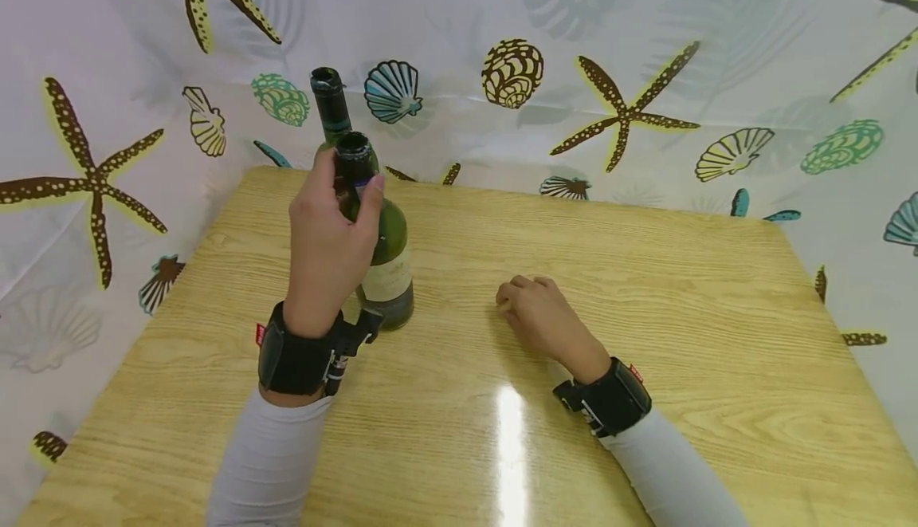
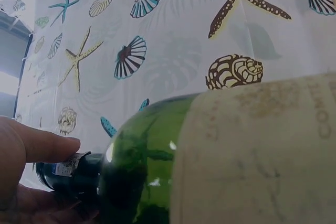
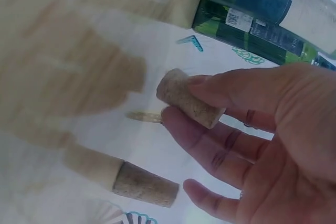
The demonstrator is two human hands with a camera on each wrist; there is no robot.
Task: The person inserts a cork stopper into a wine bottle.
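Note:
My left hand grips the neck of a green glass wine bottle with a cream label, which stands upright on the left part of the table. Its mouth is open at the top. Just behind it is a second wine bottle, mostly hidden by the hand and the front bottle. Right of the bottles, my right hand is low over the tabletop. Seen from the right wrist, its thumb and fingers pinch a cork. Another cork stands on the table close to the fingertips; in the head view the hand hides both corks.
Under everything is a wood-grain table with a bright light reflection near its front. A white curtain printed with starfish and shells hangs along the back and sides. Each wrist wears a black strap with a small camera.

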